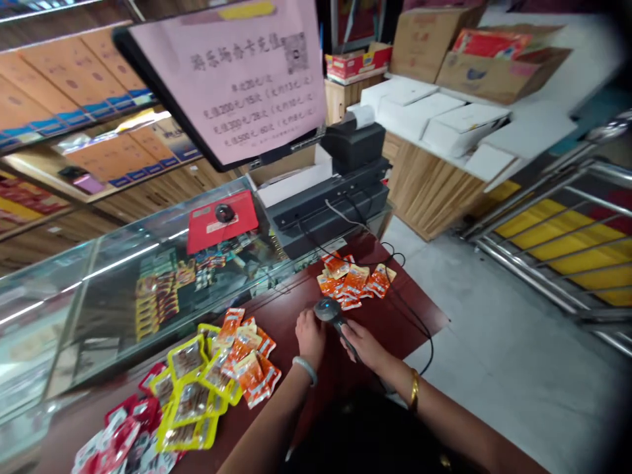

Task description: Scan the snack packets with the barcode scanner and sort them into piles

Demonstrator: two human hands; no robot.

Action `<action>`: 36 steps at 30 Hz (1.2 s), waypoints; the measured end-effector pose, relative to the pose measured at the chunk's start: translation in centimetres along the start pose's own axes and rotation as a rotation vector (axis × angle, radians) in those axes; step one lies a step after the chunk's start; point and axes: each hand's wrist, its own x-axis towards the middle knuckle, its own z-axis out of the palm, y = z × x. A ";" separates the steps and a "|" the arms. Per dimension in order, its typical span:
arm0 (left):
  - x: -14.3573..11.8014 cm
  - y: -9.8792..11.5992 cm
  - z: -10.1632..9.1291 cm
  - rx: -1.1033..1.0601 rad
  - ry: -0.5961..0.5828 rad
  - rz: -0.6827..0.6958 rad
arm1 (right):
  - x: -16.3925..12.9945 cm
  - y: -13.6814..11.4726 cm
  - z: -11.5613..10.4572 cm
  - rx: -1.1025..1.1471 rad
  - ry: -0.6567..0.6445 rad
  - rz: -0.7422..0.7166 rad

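Observation:
My right hand [363, 342] is wrapped round the handle of a dark handheld barcode scanner [327, 308], and a small blue light shows on its head. Just left of the scanner head, my left hand [310, 334] has its fingers curled in; whatever they may hold is hidden. Orange snack packets [355, 282] lie in a loose pile beyond the scanner. More orange packets [251, 368] are heaped left of my left wrist, overlapping yellow-edged clear packets [191, 399]. Red and white packets [131, 428] lie at the lower left.
Everything lies on a dark red counter [340, 385]. A glass display case [118, 283] runs behind it, carrying a red mat with a mouse [224, 212]. A screen with a pink sheet [257, 85] and a receipt printer [353, 148] stand beyond. The scanner cable [428, 329] loops at the right.

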 end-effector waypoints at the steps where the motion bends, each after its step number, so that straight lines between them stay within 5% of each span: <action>1: 1.3 1.4 0.8 -0.002 -0.027 0.024 | 0.0 -0.2 -1.2 0.028 0.050 -0.006; 7: 6.8 8.2 4.2 0.128 -0.135 -0.002 | -0.3 -2.0 -6.9 0.078 0.282 -0.059; 14: 8.3 9.7 5.5 0.225 -0.141 -0.023 | -0.6 -1.5 -8.8 0.179 0.346 -0.059; 23: 4.9 4.2 1.4 -0.121 -0.250 -0.269 | -0.5 -1.5 -6.1 0.096 0.213 -0.030; 36: -4.3 -5.8 -5.5 -0.301 -0.020 -0.605 | 2.5 -0.3 5.6 -0.139 -0.229 0.021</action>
